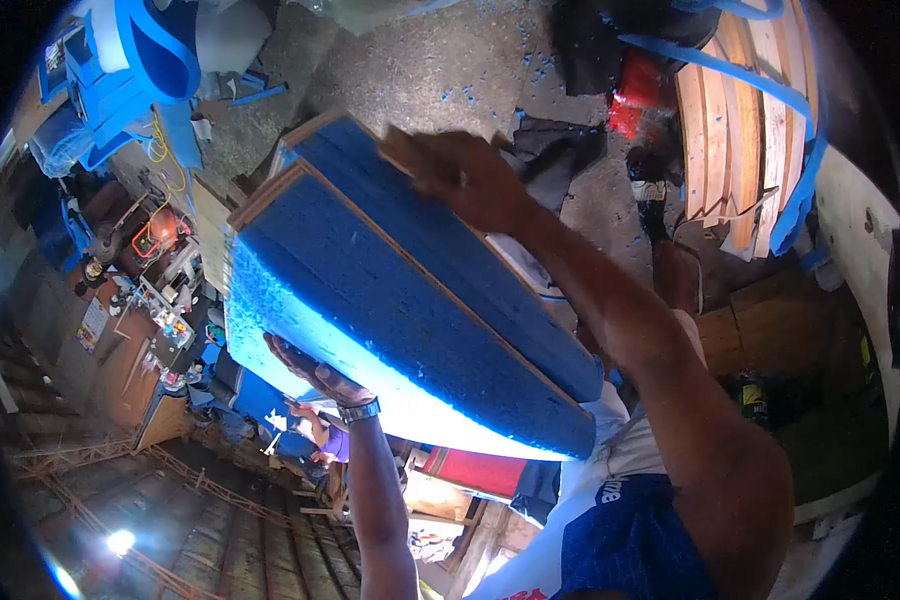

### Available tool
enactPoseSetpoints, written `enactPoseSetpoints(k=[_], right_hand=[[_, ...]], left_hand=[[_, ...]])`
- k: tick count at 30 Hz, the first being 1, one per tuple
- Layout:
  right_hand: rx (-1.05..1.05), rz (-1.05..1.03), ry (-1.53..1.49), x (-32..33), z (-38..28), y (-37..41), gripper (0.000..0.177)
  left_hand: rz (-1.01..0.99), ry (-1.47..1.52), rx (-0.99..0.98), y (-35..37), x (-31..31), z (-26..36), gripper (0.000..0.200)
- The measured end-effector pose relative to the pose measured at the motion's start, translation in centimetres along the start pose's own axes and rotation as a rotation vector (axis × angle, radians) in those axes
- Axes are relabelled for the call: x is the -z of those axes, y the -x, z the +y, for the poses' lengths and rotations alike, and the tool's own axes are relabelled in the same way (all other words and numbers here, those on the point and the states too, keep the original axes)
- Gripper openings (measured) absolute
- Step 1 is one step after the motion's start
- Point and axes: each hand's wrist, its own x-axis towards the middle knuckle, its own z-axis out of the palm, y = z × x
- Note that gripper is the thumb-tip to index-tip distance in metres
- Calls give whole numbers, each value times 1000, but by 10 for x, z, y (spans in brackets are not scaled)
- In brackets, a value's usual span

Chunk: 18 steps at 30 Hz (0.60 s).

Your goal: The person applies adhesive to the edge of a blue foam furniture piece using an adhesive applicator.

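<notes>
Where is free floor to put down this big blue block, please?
Mostly bare grey concrete floor lies beyond the large blue foam block, between the blue foam scraps and the curved wooden planks. The cluttered workbench at the picture's left is crowded.

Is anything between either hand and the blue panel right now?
Nothing visible. The right hand grips the upper wooden edge of the blue foam panel. The left hand, wearing a wristwatch, holds it from beneath at its bright lower edge. No object sits between hands and panel.
</notes>
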Motion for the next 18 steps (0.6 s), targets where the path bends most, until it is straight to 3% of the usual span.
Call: enactPoseSetpoints(k=[3, 4, 7, 9, 11, 14, 15, 17, 18], right_hand=[[108, 81, -37, -24, 2, -50, 68], [43, 7, -79, -21, -9, -61, 70], [85, 58, 63, -36, -6, -72, 69], [35, -11, -56, -31, -5, -56, 61], [-29, -91, -59, -22, -4, -24, 54], [-146, -184, 185, -16, 22, 87, 47], [69, 1, 179, -28, 66, 142, 44], [-50, -18, 209, -13, 54, 193, 44], [-103, -55, 181, -10, 47, 182, 46]], left_hand=[[0, 13, 16, 3, 1, -8, 86], [4, 16, 5, 1, 0, -9, 86], [2, 23, 5, -1, -1, -7, 88], [-10, 6, 30, -3, 0, 1, 88], [-1, -21, 26, -4, 0, 3, 89], [20, -50, -17, -8, -4, 4, 90], [34, -33, -30, -8, -6, 2, 90], [30, -40, -36, -4, 1, 1, 90], [25, -49, -35, -5, 1, 2, 90]])
